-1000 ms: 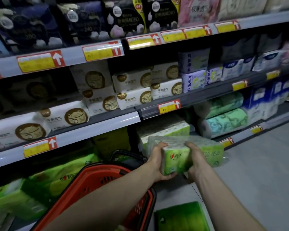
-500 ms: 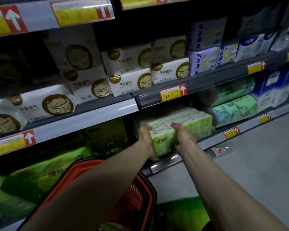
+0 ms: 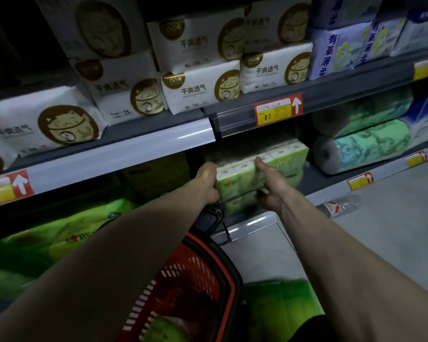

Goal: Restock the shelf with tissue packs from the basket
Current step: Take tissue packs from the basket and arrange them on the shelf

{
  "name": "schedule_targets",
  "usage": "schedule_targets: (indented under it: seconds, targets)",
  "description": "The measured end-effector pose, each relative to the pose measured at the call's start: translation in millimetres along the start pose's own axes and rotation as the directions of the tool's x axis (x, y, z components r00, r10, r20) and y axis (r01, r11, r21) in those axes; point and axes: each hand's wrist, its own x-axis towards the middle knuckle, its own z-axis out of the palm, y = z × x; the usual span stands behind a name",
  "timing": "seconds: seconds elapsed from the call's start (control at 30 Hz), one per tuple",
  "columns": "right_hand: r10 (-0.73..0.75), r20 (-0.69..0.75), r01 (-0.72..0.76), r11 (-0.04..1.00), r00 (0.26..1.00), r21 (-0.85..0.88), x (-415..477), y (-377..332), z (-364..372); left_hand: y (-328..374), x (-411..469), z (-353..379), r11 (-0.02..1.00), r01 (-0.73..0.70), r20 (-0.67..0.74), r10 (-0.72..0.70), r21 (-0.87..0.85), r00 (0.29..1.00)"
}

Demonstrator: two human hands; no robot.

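1. The green tissue pack (image 3: 247,172) lies in the lowest shelf bay, stacked on a second green pack (image 3: 237,203); both sit at 12 o'clock from the red basket (image 3: 234,270).
2. The left hand (image 3: 206,185) grips the pack's left end, its fingers (image 3: 209,170) curled round it; the right hand (image 3: 269,185) grips the near right side, thumb laid on top, the other fingers tucked low where the two packs meet.
3. The bottom shelf (image 3: 255,222) shows its pale front edge just under the stack; a red and yellow price tag (image 3: 277,110) hangs on the rail above, at 12 o'clock from the hands.
4. Green printed toilet roll packs (image 3: 371,141) lie on their sides at 3 o'clock from the held pack, close beside it on the same shelf.
5. White packs with a gold cat print (image 3: 200,87) fill the shelf above, from 9 to 12 o'clock.
6. A clear water bottle (image 3: 339,206) lies on the grey floor (image 3: 381,255) at 4 o'clock from the hands, against the shelf base.
7. Another green pack (image 3: 282,307) lies on the floor at 3 o'clock from the basket, just beside it; something pale green shows blurred inside the basket.
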Motion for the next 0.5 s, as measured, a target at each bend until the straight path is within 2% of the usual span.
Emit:
schedule_targets:
  seconds: [0.07, 0.23, 0.37, 0.43, 0.5]
  targets:
    - [-0.017, 0.009, 0.017, 0.999, 1.0, 0.028, -28, -10, 0, -2, 19, -2, 0.999, -0.013, -0.058, 0.015, 0.04, 0.998]
    - [0.007, 0.031, -0.01, 0.996, 0.999, 0.087, -5, -3, 7, -15, 57, 4, 0.99, -0.059, -0.002, 0.06, 0.126, 0.998]
    - [-0.016, -0.009, 0.017, 0.994, 1.0, 0.107, -19, -8, 11, -40, 221, -12, 0.977, -0.007, -0.035, 0.015, 0.214, 0.999]
    - [-0.043, -0.024, 0.045, 0.994, 0.999, 0.095, -41, -12, 12, -46, 259, -19, 0.976, 0.004, -0.033, 0.003, 0.218, 0.999]
    - [-0.007, -0.001, 0.007, 0.996, 1.0, 0.09, -43, -12, 12, -42, 244, -14, 0.979, -0.044, 0.027, 0.039, 0.201, 0.999]
